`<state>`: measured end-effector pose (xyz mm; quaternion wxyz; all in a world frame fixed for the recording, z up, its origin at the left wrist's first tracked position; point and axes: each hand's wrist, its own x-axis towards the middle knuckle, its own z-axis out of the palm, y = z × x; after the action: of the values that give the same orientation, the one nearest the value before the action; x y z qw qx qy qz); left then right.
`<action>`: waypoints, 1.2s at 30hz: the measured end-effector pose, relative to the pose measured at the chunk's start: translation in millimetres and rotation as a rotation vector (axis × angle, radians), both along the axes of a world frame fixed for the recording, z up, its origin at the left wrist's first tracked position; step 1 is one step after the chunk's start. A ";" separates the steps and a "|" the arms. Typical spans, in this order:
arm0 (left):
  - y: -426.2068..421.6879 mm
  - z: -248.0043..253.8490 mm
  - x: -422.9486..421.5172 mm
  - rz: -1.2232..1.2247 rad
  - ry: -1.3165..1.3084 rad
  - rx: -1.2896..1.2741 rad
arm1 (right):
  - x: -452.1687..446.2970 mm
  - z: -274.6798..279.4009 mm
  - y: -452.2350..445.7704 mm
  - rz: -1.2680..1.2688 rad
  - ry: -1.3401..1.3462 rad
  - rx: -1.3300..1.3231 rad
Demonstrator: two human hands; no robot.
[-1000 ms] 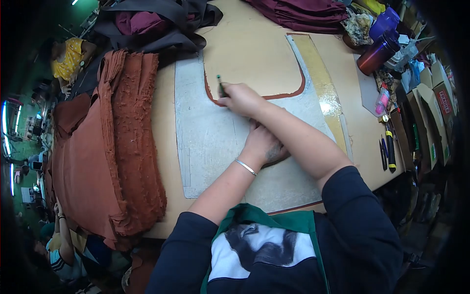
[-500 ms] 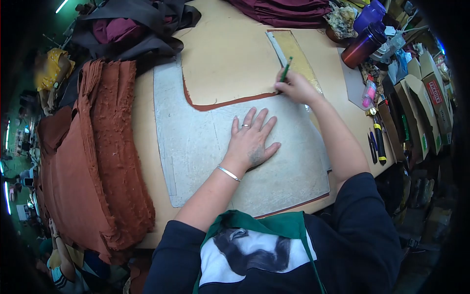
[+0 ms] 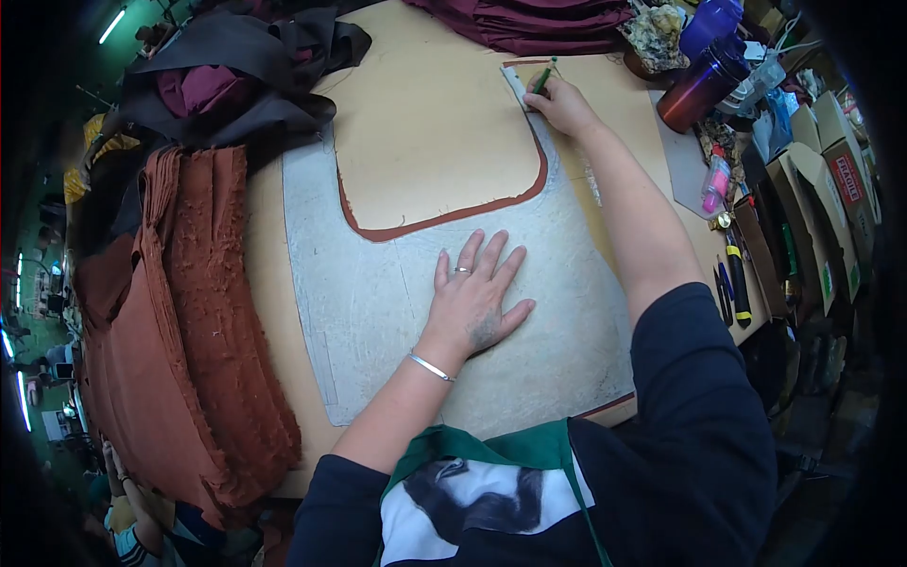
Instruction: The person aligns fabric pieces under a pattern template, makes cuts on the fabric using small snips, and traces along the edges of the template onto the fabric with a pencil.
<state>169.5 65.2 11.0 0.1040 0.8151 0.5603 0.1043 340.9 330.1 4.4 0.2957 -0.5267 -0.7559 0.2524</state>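
Note:
A large grey-white pattern template (image 3: 368,321) with a deep U-shaped cutout lies flat on the table. Rust-brown fabric (image 3: 444,216) shows from under it as a strip along the cutout's edge. My left hand (image 3: 477,298) is pressed flat on the template's middle, fingers spread. At the template's upper right arm, my right hand (image 3: 562,102) grips a green pencil (image 3: 544,77). The pencil's tip is hidden by the fingers, close to the template's edge.
Stacked rust-brown fabric (image 3: 203,321) covers the left side. Dark fabric (image 3: 236,76) and maroon fabric (image 3: 529,24) lie at the back. A red tumbler (image 3: 699,90), pink marker (image 3: 715,184), yellow-black cutter (image 3: 737,279) and cardboard boxes (image 3: 822,189) stand or lie on the right.
My right hand has moved away from me with the pencil, from the cutout's lower right corner up along the template's right arm. My left hand stays flat on the template.

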 end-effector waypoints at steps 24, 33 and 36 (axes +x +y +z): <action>4.3 -5.4 -99.5 0.247 -0.634 0.526 | -159.7 34.8 -160.5 0.387 -0.125 -0.119; 40.7 -24.4 -155.9 0.596 -0.007 0.142 | -195.1 24.8 -164.6 0.380 -0.040 -0.134; 38.5 -23.4 -156.6 0.594 -0.012 0.165 | -215.1 16.4 -155.7 0.337 0.033 -0.059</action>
<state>12.9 103.7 -12.4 0.0056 0.6207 0.7631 0.1801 125.9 174.3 20.8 0.2463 -0.3968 -0.8207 0.3290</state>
